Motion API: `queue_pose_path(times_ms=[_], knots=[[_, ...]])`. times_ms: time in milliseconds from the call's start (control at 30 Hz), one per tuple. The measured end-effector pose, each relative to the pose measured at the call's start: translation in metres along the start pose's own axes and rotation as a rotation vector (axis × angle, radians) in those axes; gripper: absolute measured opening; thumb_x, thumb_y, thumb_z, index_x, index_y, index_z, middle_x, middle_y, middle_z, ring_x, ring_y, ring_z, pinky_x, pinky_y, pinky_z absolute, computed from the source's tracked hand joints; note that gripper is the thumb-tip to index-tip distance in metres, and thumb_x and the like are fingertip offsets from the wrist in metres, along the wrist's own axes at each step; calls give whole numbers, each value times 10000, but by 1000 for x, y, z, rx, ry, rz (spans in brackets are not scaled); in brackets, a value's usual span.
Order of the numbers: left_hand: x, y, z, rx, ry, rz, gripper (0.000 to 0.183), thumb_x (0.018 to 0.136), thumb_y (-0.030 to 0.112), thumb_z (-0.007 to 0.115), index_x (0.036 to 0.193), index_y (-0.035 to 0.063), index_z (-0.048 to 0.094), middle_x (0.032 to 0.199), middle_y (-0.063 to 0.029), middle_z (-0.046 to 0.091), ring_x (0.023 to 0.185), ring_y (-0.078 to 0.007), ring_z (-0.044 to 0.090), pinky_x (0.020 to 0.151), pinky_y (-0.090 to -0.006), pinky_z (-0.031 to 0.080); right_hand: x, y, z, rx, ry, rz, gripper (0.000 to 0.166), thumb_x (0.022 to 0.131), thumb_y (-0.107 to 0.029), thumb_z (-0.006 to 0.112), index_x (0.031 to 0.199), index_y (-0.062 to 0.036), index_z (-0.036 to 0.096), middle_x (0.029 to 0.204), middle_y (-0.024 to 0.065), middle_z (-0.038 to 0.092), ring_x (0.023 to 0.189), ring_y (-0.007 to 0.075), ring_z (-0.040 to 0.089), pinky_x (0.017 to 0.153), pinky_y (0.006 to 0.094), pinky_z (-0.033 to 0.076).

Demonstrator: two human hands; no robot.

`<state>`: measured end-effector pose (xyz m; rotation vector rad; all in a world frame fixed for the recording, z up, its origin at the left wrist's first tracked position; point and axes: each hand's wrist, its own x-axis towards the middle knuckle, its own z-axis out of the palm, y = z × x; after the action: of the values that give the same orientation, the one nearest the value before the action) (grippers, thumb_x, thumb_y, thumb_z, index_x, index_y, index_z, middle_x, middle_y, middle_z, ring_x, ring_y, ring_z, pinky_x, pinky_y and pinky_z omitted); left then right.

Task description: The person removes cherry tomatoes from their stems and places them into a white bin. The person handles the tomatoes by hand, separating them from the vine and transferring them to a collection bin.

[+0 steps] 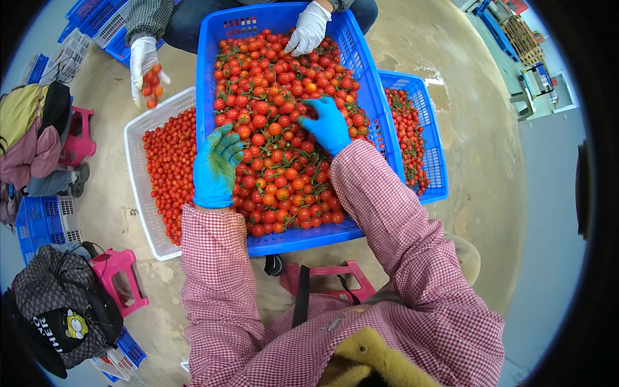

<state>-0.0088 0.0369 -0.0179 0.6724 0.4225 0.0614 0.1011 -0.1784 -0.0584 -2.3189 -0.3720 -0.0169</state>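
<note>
My left hand (215,167), in a blue glove with greenish stains, is palm up at the left rim of the blue crate (300,242). Its fingers are apart and I see nothing in the palm. Over the heap of red cherry tomatoes (275,159) in that crate, my right hand (326,125) reaches in from the right, also blue-gloved. Thumb and fingertips are spread just at the tomatoes, with no tomato plainly held. Many tomatoes carry green stems, and a few are more orange.
Across the crate, a co-worker's white-gloved hand (309,29) touches tomatoes; the other gloved hand (143,67) drops several above a white basket (140,193) of stemless tomatoes. A second blue crate (433,140) stands at right. Pink stools (118,278) and seated people are at left.
</note>
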Motion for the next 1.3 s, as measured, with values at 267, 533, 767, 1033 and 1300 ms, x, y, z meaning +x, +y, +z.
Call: queue_pose_path(times_ms=[267,533,767,1033,1300], knots=[[2,-4,8,95,15,13,287,832,213,494,1033,10,521,814,-70,600,685,-138,578,588,-247,475,-4,-8,2,-137,-56,-8,261,661,-215,651,879,-79,603,1000,78,483,888,240,524,747,332,445],[0,-11,17,208,16,29,275,825,218,504,1022,28,533,801,-52,589,703,-141,563,624,-265,458,-21,34,-75,730,-8,517,182,719,-213,624,816,-59,620,739,20,534,640,117,481,601,245,409],[1,-12,21,229,45,5,274,833,224,494,1023,31,534,803,-50,585,709,-145,557,636,-271,445,-22,40,-147,-372,749,-4,301,683,-103,622,964,-5,579,1104,176,505,1016,292,484,858,377,396],[4,-9,18,257,27,34,262,833,212,494,1011,26,539,831,-60,585,717,-139,563,628,-254,457,23,7,-1,240,115,75,393,720,-312,634,962,-7,585,1069,156,528,993,266,508,820,348,418],[3,-26,31,545,11,114,252,797,187,573,999,40,545,859,-42,571,730,-115,543,631,-234,448,-1,-18,-26,896,-75,375,200,801,-200,552,898,-31,595,752,31,581,664,108,539,563,248,462]])
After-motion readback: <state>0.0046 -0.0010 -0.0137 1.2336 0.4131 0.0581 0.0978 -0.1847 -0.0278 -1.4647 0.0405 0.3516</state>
